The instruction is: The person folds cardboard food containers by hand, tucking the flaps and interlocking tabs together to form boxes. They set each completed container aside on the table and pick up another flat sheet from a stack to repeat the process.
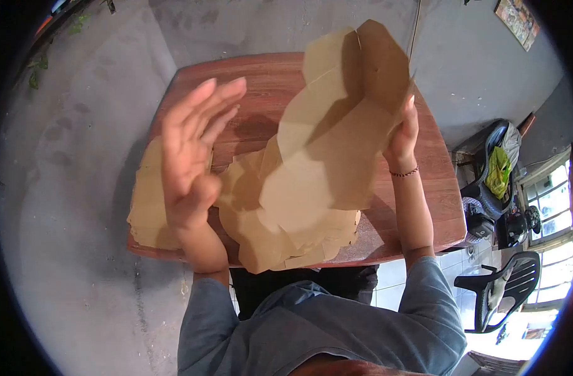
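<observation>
A brown die-cut cardboard box blank [336,141], creased into panels, is held up at a tilt over the table. My right hand [404,135] grips its right edge; part of the fingers is hidden behind the board. My left hand [196,150] is raised to the left of the blank, apart from it, its fingers stretched out and holding nothing. Below the held blank lies a pile of similar flat blanks [311,247] near the table's front edge. Another stack of flat cardboard [152,200] sits at the left, partly behind my left hand and forearm.
The reddish-brown wooden table [255,75] has curved edges and stands near a grey wall [80,156]. To the right are a black plastic chair [505,291], another dark chair holding a yellow-green bag [498,172], and bright windows [549,200].
</observation>
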Demonstrator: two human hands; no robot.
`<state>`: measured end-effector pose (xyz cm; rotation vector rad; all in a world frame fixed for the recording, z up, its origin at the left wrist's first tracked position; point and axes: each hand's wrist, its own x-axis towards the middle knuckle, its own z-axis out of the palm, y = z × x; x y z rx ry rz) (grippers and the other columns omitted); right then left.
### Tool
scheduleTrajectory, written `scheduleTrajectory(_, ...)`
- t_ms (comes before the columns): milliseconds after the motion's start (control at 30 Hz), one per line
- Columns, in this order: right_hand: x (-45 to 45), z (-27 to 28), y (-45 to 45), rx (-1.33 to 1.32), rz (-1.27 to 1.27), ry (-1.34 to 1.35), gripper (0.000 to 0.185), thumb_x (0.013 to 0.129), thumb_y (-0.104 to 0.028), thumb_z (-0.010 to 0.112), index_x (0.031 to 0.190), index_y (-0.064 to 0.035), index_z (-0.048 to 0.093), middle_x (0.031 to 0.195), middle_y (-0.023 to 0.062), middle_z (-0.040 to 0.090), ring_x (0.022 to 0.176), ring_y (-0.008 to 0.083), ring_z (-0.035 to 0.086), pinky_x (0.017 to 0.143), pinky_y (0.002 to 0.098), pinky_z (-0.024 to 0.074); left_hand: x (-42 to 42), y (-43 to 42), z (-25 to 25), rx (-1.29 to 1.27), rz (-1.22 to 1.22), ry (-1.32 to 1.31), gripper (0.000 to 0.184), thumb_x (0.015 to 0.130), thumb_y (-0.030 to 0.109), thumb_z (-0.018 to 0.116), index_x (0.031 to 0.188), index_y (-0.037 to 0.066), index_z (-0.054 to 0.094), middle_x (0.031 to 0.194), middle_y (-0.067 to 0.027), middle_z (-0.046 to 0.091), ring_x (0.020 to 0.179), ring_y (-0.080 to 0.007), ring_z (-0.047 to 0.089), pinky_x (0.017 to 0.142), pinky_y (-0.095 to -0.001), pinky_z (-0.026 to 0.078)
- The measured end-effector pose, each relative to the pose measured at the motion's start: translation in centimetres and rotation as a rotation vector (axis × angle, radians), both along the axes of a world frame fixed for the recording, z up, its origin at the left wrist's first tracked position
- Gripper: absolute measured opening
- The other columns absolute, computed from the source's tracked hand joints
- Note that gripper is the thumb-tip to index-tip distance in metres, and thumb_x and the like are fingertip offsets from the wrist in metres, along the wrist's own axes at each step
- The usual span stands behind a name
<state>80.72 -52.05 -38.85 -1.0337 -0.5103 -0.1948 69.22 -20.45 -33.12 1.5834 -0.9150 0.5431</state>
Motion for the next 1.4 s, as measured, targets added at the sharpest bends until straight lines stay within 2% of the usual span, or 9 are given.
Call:
scheduleTrajectory(100,-0.5,0.2,1.7,0.128,0.048,0.176,0.058,0.104,-0.050,0.044,0.139,-0.0047,0.048,0.129,0.0085,0.059,0.115,0.0194,0.058,0.098,0.0342,0.0487,0.5,-1.2,0.0,0.143,0.102,0.068,0.077,0.085,0.018,0.067,0.151,0.001,0.030,0.150,-0.0235,0.042,0.142,-0.0343,0.040,0.117,-0.0500,0.028)
scheduleTrajectory(233,0.4,-1.4,1.6,0.133,0.126,0.182,0.056,0.104,-0.048,0.043,0.140,-0.0060,0.047,0.131,0.0066,0.058,0.117,0.0187,0.057,0.099,0.0341,0.0481,2.0,-2.2,-1.0,0.124,-0.116,0.247,0.075,0.082,0.000,0.059,0.151,0.001,0.031,0.151,-0.0237,0.039,0.137,-0.0364,0.044,0.117,-0.0478,0.032)
scheduleTrajectory(533,4.3,-5.0,2.8,-0.180,0.054,-0.048,0.052,0.105,-0.043,0.044,0.142,-0.0063,0.044,0.131,0.0056,0.058,0.120,0.0188,0.056,0.101,0.0345,0.0471,3.0,-4.0,-1.4,0.192,0.202,-0.263,0.079,0.064,0.014,0.085,0.135,0.011,0.051,0.130,-0.0132,0.058,0.116,-0.0321,0.061,0.093,-0.0406,0.054)
scheduleTrajectory(767,2.7,-6.7,3.0,-0.391,-0.006,-0.213,0.051,0.106,-0.040,0.044,0.144,-0.0065,0.041,0.132,0.0049,0.058,0.121,0.0190,0.055,0.103,0.0347,0.0464,2.5,-4.3,-1.5,0.153,0.425,-0.154,0.028,0.072,0.010,0.085,0.091,0.003,0.066,0.091,-0.0103,0.066,0.081,-0.0239,0.069,0.065,-0.0360,0.053)
scheduleTrajectory(833,0.3,-3.6,3.3,0.104,0.359,0.170,0.048,0.106,-0.031,0.044,0.146,-0.0048,0.038,0.135,0.0064,0.055,0.126,0.0180,0.052,0.104,0.0359,0.0453,2.6,-4.4,-1.4,0.114,0.446,-0.150,0.024,0.076,0.010,0.084,0.087,0.002,0.064,0.088,-0.0096,0.065,0.080,-0.0204,0.068,0.064,-0.0333,0.055)
scheduleTrajectory(933,0.0,-2.3,2.6,-0.460,0.127,0.059,0.048,0.106,-0.027,0.043,0.148,-0.0038,0.036,0.143,0.0106,0.049,0.130,0.0192,0.049,0.105,0.0369,0.0436,2.8,-4.6,-1.4,0.004,0.447,-0.136,0.021,0.082,0.009,0.080,0.085,-0.001,0.062,0.085,-0.0082,0.064,0.079,-0.0148,0.067,0.065,-0.0291,0.059)
scheduleTrajectory(1133,-1.3,2.6,2.6,-0.223,-0.186,0.074,0.049,0.101,-0.022,0.052,0.144,0.0015,0.042,0.139,0.0157,0.054,0.131,0.0227,0.049,0.107,0.0375,0.0410,2.9,-3.8,-1.4,-0.140,0.452,-0.034,0.019,0.088,0.007,0.074,0.092,-0.006,0.059,0.091,-0.0074,0.061,0.085,-0.0135,0.066,0.073,-0.0290,0.064)
scheduleTrajectory(1267,-4.5,4.7,0.2,-0.274,-0.475,-0.456,0.041,0.101,-0.020,0.054,0.136,0.0015,0.053,0.136,0.0160,0.057,0.130,0.0260,0.052,0.108,0.0390,0.0412,2.5,-3.0,-1.0,-0.116,0.469,0.031,0.018,0.089,0.006,0.072,0.096,-0.005,0.059,0.094,-0.0084,0.061,0.087,-0.0144,0.066,0.072,-0.0296,0.064)
scheduleTrajectory(1400,-18.7,1.6,-9.9,-0.642,-0.539,-0.331,0.054,0.096,-0.053,0.055,0.138,-0.0204,0.056,0.133,0.0129,0.055,0.122,0.0301,0.052,0.098,0.0526,0.0453,2.0,-2.2,-0.5,0.009,0.569,0.061,0.018,0.089,0.005,0.071,0.098,-0.005,0.060,0.095,-0.0085,0.061,0.087,-0.0143,0.066,0.072,-0.0299,0.064)
